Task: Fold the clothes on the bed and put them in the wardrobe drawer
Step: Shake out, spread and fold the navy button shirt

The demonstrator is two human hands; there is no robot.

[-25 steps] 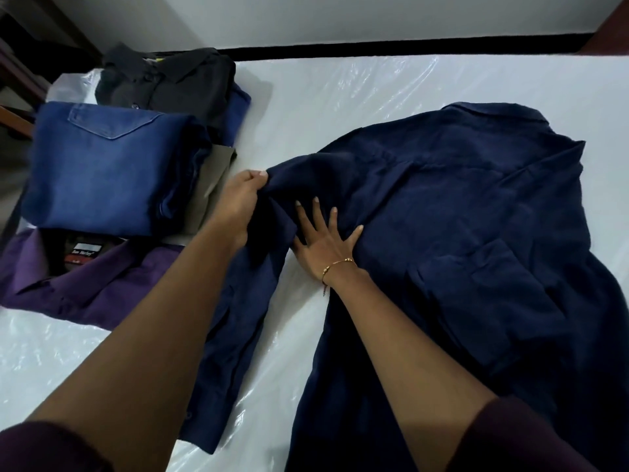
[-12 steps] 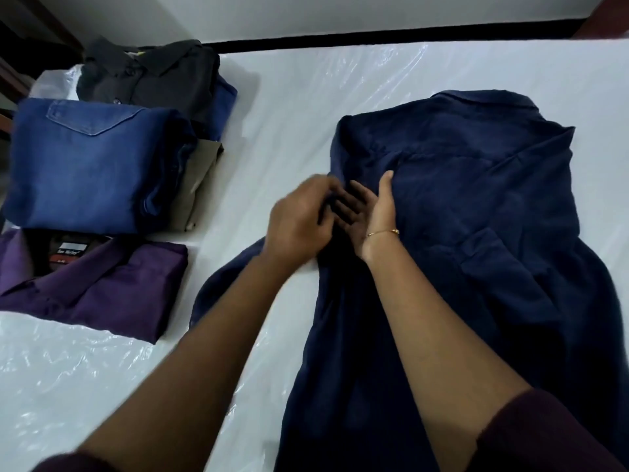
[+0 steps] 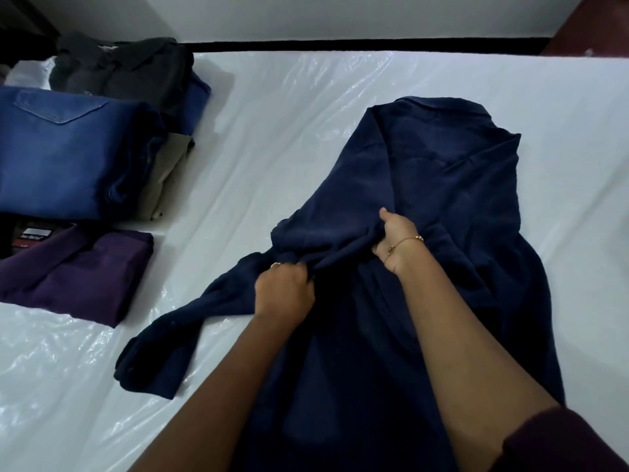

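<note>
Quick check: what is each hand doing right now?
Left hand: grips the bunched sleeve of the navy shirt.
Right hand: grips a fold of the same shirt.

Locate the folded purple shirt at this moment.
In the head view, the purple shirt lies folded at the left edge of the bed, just below the folded blue denim garment and left of the navy shirt.

Dim, even indoor light with soft shadows beside the folded clothes pile [image 3: 85, 158]; white glare streaks on the plastic-covered bed [image 3: 306, 107]; slight overall softness, wide-angle bending at the edges, dark corners.
</note>
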